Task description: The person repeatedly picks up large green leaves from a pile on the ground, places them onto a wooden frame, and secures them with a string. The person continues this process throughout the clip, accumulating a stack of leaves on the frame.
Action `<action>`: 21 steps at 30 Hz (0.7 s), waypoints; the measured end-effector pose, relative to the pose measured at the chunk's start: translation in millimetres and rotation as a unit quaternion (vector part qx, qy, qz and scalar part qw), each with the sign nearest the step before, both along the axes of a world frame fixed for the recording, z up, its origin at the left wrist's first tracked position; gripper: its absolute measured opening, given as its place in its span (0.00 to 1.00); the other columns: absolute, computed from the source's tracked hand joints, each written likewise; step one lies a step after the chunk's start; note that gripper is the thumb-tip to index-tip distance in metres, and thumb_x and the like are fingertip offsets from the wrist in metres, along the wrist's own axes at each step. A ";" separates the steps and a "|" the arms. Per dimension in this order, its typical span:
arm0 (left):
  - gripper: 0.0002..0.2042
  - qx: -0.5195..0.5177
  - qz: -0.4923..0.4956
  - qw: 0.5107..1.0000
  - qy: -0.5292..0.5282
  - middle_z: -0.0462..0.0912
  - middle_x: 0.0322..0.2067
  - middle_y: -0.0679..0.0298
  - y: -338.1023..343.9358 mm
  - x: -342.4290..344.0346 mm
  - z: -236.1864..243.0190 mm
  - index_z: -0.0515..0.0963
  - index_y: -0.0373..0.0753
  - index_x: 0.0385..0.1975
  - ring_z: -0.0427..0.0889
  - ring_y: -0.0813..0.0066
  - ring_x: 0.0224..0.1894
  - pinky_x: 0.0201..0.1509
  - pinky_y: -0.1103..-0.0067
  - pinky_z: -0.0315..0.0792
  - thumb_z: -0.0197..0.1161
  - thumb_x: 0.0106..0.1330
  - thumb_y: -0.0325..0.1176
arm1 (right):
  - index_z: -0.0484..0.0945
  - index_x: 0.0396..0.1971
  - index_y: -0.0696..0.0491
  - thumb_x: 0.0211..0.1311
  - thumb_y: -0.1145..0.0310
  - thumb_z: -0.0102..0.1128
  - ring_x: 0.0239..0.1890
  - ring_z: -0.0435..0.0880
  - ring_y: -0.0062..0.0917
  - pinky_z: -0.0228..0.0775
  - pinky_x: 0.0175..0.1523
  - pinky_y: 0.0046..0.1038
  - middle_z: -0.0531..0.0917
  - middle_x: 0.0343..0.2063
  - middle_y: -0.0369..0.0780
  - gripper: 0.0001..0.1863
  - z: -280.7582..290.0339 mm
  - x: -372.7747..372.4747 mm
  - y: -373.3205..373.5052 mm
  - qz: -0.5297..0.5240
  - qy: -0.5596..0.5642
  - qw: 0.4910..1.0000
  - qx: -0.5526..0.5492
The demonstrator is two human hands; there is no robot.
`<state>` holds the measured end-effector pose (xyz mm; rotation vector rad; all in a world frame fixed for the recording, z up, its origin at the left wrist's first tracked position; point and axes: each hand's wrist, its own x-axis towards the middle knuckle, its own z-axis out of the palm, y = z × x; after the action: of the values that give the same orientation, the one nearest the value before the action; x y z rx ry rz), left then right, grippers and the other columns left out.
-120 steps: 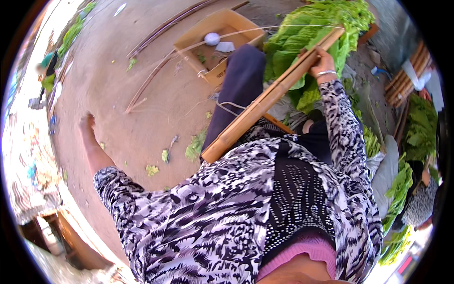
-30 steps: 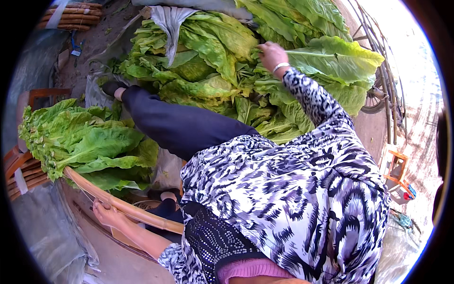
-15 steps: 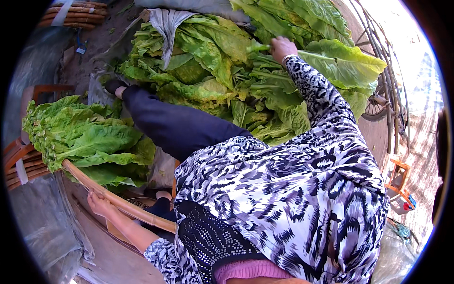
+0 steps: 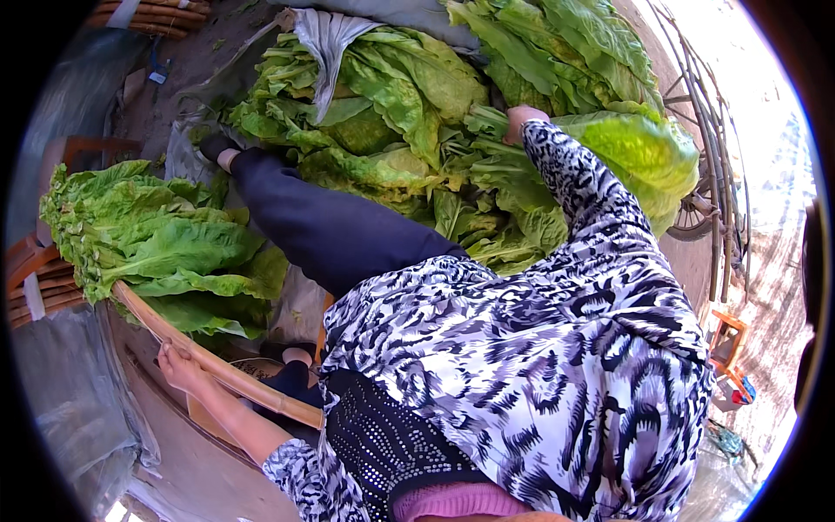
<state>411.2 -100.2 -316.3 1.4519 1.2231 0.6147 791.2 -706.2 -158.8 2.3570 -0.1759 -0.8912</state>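
Note:
Beside a curved bamboo pole, my left hand is closed in a pinch, and a thin string appears to run to its fingertips. A thick bunch of broad green leaves hangs from the pole's far end, over to the left. My right hand reaches out to a large heap of green and yellowing leaves, at the stem end of a broad bright leaf that spreads to the right. Its fingers are mostly hidden, so their grip does not show.
My outstretched leg lies between the hanging bunch and the heap. Bundled sticks lie at the far left. Long poles and a wheel stand at the right, near a small orange stool. Plastic sheeting covers the left side.
My right hand has come slightly nearer and lower into the heap. The broad leaf at it has swung down and now spreads over the heap's right edge. My left hand has hardly moved.

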 end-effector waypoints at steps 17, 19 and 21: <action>0.13 -0.250 0.058 0.961 -0.108 0.62 0.15 0.74 -28.0 -8.6 58.1 0.75 0.38 0.40 0.55 0.88 0.11 0.10 0.90 0.45 0.55 0.61 0.40 | 0.73 0.47 0.58 0.55 0.69 0.58 0.38 0.78 0.21 0.69 0.44 0.25 0.80 0.35 0.37 0.19 54.3 6.1 173.8 -0.079 0.061 0.772 0.628; 0.12 -0.377 -0.004 0.916 -0.133 0.64 0.14 0.72 -30.0 21.8 69.1 0.75 0.36 0.36 0.56 0.89 0.10 0.08 0.90 0.44 0.54 0.63 0.38 | 0.73 0.47 0.59 0.56 0.73 0.57 0.37 0.77 0.17 0.70 0.44 0.23 0.79 0.37 0.33 0.17 49.5 -31.0 250.9 -0.074 0.143 0.757 0.633; 0.12 -0.397 -0.077 0.900 -0.163 0.63 0.12 0.73 -36.6 23.5 61.5 0.75 0.36 0.37 0.54 0.90 0.09 0.09 0.90 0.44 0.54 0.63 0.38 | 0.72 0.48 0.58 0.56 0.72 0.58 0.37 0.77 0.17 0.70 0.45 0.22 0.79 0.37 0.34 0.18 38.1 -70.0 345.0 -0.065 0.275 0.725 0.629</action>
<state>434.7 -136.8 -254.8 0.7044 0.9125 0.1822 721.3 -361.2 -120.7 3.0187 0.7728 -2.2469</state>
